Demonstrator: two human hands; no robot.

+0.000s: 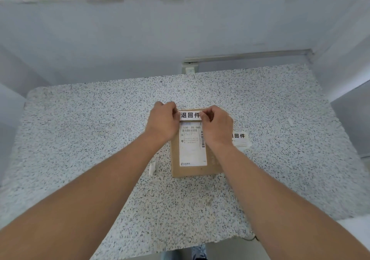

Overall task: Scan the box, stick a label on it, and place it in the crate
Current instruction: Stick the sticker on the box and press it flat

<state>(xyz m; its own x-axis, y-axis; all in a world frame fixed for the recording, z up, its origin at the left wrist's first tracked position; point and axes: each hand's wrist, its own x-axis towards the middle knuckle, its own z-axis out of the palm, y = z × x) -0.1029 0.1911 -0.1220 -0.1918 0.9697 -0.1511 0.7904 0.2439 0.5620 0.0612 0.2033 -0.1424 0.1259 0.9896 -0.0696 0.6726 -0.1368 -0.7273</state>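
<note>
A flat brown cardboard box (192,170) lies on the speckled table (100,139), with a white shipping label (193,145) on its top. Over the box's far end I hold a white sticker label (190,115) printed with three black characters. My left hand (162,121) pinches the sticker's left end and my right hand (217,126) pinches its right end. The sticker sits just above the shipping label; I cannot tell whether it touches the box. No scanner or crate is in view.
A stack of the same white stickers (241,139) lies on the table right of the box, partly behind my right wrist. A small white strip of backing paper (152,168) lies left of the box. Pale walls close in the table's far side.
</note>
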